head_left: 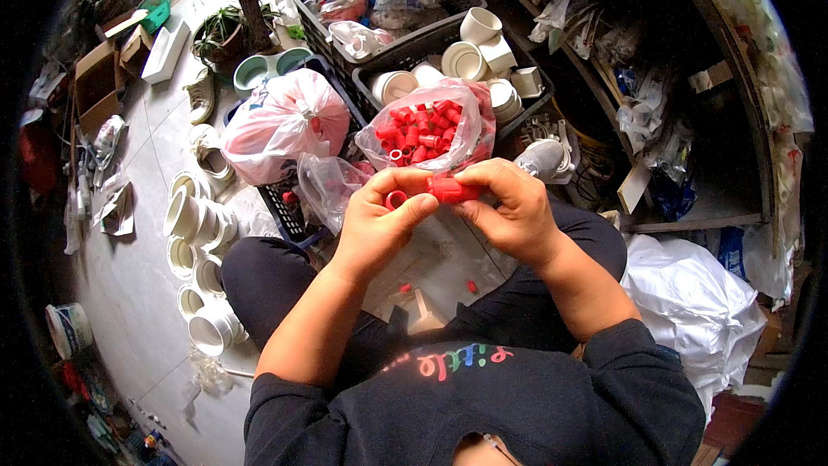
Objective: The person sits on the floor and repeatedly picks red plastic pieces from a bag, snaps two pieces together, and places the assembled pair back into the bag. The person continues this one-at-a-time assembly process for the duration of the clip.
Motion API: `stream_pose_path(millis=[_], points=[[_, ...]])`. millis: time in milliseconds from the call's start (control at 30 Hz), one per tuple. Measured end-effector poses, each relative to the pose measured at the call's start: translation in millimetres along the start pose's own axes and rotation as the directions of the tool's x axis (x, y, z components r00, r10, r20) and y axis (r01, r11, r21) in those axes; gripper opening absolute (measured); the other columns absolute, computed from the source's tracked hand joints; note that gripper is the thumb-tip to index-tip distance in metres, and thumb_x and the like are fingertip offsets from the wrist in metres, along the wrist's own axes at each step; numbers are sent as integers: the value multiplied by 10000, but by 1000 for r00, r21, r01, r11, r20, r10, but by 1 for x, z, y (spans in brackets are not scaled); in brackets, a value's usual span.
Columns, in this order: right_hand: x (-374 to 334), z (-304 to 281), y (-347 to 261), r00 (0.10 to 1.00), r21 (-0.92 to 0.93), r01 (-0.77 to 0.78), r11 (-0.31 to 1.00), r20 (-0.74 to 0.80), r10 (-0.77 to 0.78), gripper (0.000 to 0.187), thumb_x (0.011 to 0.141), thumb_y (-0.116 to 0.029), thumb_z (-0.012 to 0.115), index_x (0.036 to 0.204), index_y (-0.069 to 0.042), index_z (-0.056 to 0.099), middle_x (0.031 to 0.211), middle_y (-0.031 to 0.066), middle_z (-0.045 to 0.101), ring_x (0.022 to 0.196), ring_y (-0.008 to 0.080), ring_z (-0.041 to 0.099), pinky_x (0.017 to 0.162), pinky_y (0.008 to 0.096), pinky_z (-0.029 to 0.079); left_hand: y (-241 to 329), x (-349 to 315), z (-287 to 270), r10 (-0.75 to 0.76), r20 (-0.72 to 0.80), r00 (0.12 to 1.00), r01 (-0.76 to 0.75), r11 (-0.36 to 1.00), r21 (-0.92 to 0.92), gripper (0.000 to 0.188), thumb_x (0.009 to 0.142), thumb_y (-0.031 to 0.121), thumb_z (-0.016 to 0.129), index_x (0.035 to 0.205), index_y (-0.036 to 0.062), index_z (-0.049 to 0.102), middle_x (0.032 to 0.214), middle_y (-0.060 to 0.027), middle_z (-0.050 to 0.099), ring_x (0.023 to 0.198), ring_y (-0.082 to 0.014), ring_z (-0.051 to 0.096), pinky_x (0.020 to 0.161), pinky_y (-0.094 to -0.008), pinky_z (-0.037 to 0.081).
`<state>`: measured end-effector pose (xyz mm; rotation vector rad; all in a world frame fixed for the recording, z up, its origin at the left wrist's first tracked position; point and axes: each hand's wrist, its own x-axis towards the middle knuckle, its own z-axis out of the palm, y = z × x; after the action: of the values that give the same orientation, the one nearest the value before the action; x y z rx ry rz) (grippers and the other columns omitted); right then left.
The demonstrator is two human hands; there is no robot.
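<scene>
Above my lap, my left hand (379,220) and my right hand (511,211) meet, fingers closed around a red plastic pipe fitting (445,189). The thumb and fingers of my right hand pinch its right end, and my left fingertips grip its left side. A round open end of red pipe (395,199) shows in my left hand; whether it belongs to the same fitting I cannot tell. Just beyond my hands, an open clear plastic bag (473,121) holds many similar red fittings (424,129). Two small red pieces (472,286) lie on the floor between my legs.
Left of the open bag stands a tied bag (289,125) with reddish contents. Black crates (362,78) behind hold white pipe fittings (464,60) and bagged items. More white pipe fittings (211,328) line the floor at left. A white sack (690,311) sits at right, below shelving (750,121).
</scene>
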<state>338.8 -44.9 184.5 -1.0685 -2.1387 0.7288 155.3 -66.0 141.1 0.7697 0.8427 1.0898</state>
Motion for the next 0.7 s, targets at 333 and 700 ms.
stream_pose_path(millis=[333,700], points=[[-5,7,1,893,658,-431,618,215,395,211,860,-202,544,981,-36,500,814,44,576,651,85,542,582,207,448,-8,0,-3,200,90,976,-210,970,126,322,768,74,654,1070,5,566,988,-46,600,909,-100,535,816,-241,416],[-2,12,-1,882,715,-449,536,257,396,262,810,-129,613,1016,-61,467,788,17,552,588,77,504,499,214,416,-7,-1,2,110,-20,994,-108,991,82,292,776,90,646,1050,8,582,991,-41,601,906,-96,529,815,-233,405]])
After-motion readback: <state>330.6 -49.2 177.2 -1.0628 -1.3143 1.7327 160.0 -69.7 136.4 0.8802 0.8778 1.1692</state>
